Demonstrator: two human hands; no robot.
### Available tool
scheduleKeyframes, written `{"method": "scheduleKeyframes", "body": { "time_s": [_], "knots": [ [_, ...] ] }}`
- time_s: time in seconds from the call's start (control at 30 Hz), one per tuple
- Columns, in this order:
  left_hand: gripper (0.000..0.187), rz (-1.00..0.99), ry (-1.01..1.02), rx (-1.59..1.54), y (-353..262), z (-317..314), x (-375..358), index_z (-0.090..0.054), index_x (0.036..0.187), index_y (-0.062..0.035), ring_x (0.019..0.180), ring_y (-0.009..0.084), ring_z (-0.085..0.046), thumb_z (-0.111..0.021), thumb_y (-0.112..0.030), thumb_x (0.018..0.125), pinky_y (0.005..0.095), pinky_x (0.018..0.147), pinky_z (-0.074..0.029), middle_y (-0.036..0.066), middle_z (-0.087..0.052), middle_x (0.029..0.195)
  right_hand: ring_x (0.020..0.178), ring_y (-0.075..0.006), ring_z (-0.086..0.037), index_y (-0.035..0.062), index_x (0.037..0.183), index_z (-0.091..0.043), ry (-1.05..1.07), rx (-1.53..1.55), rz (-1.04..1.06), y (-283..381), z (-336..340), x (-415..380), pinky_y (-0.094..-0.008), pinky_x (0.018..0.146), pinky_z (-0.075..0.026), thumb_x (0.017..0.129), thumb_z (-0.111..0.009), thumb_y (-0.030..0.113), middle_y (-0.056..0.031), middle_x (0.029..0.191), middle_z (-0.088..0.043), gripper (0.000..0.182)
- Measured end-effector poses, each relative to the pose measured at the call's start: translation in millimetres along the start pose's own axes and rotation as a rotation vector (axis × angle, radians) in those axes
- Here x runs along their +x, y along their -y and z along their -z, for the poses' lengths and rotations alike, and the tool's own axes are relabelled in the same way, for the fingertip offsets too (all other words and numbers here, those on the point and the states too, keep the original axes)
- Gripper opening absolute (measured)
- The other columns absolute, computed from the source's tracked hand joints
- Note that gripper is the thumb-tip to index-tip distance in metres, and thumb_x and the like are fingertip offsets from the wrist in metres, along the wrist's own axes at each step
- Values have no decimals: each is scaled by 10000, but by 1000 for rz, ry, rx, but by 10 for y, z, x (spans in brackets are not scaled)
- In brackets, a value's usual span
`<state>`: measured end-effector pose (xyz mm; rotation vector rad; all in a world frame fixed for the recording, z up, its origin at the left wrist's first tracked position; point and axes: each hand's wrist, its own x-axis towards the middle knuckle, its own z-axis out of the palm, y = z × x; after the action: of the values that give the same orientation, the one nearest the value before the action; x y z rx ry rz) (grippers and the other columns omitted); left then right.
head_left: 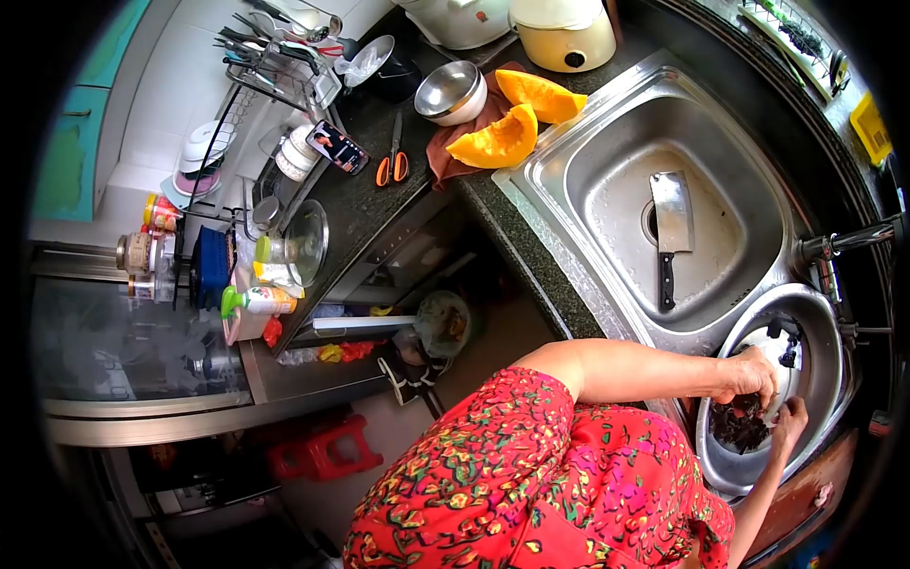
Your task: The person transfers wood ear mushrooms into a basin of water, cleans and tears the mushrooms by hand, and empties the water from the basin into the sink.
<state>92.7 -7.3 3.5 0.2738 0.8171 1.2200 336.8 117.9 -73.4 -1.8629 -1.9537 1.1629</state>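
Observation:
A metal basin (706, 446) stands in the second sink bowl, on the right. Dark purple-black, leafy-looking clumps (739, 429) lie in it; I cannot make out their kind. A white surface (758, 339) with dark bits on it shows inside the basin. My left hand (749, 376) reaches over the rim, its fingers bent and pinched together at the clumps. Close beside it, my right hand (789, 423) is at the basin's other side with curled fingers, their tips partly hidden at the edge of the clumps.
A cleaver (673, 228) lies in the steel sink (607, 204), near the faucet (844, 242). Two pumpkin pieces (498, 138) rest on a brown cloth beside stacked metal bowls (449, 91). Orange-handled scissors (393, 163) and a phone (337, 148) are on the dark counter.

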Motion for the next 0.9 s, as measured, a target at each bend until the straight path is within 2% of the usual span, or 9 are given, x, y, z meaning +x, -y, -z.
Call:
{"method": "scheduleKeyframes", "body": {
  "time_s": [0.07, 0.13, 0.17, 0.2, 0.3, 0.6, 0.73, 0.77, 0.9],
  "knots": [
    [149, 71, -16, -19, 33, 18, 10, -606, 637, 50, 538, 209, -553, -574, 94, 499, 303, 495, -453, 126, -582, 613, 647, -349, -552, -23, 897, -514, -380, -469, 332, -195, -43, 98, -412, 603, -439, 736, -440, 52, -185, 757, -572, 193],
    [152, 107, -13, -25, -12, 14, -12, -605, 640, 52, 560, 209, -558, -584, 96, 496, 302, 500, -454, 127, -585, 623, 822, -446, -501, -35, 922, -513, -215, -535, 241, -218, -208, 136, -458, 764, -377, 729, -431, 80, -247, 864, -567, 239],
    [157, 141, -13, -29, -32, 20, -23, -603, 643, 54, 583, 209, -563, -593, 98, 493, 300, 506, -454, 127, -588, 633, 705, -360, -552, -33, 887, -521, -75, -525, 396, -124, -266, 127, -415, 667, -424, 717, -457, 43, -183, 788, -587, 197],
    [157, 140, -16, -28, -30, 34, -9, -603, 643, 54, 583, 209, -563, -593, 98, 493, 300, 506, -454, 127, -588, 633, 562, -185, -521, -15, 835, -529, 149, 40, 177, -239, -328, 206, -310, 514, -416, 739, -490, 13, -69, 653, -540, 108],
    [202, 21, -46, 178, 81, 79, 99, -608, 690, 44, 607, 208, -565, -641, 93, 497, 329, 507, -449, 123, -588, 641, 428, -17, -353, 46, 790, -535, -19, 321, 186, 498, -189, -196, -167, 368, -276, 818, -505, 47, 29, 547, -435, 41],
    [169, 46, -129, 123, 168, 9, 128, -602, 728, 19, 715, 182, -536, -689, 3, 585, 284, 618, -426, 94, -579, 703, 479, -45, -423, 4, 951, -555, 198, 564, 307, 1131, -277, -1029, -162, 408, -310, 829, -532, 41, 14, 622, -483, 129],
    [192, 144, -80, 216, -69, -58, -105, -590, 741, 28, 574, 168, -527, -705, -48, 606, 314, 477, -426, 88, -566, 668, 501, -44, -418, 4, 948, -527, 234, 565, 297, 1338, -254, -1157, -165, 428, -321, 814, -540, 30, 15, 645, -485, 138],
    [196, 20, -36, 237, 74, -27, -16, -583, 737, 15, 510, 171, -514, -709, -79, 620, 327, 395, -401, 85, -550, 647, 509, -41, -412, 10, 956, -514, 246, 576, 281, 1347, -243, -1162, -164, 436, -318, 805, -543, 26, 19, 650, -481, 155],
    [196, 180, -48, 279, 54, -61, -82, -561, 710, 14, 504, 175, -516, -701, -75, 606, 337, 378, -390, 81, -521, 592, 526, -26, -387, 40, 1014, -484, 202, 318, 394, 1125, -292, -1027, -159, 441, -270, 717, -566, 1, 30, 660, -468, 310]
  ]
}}
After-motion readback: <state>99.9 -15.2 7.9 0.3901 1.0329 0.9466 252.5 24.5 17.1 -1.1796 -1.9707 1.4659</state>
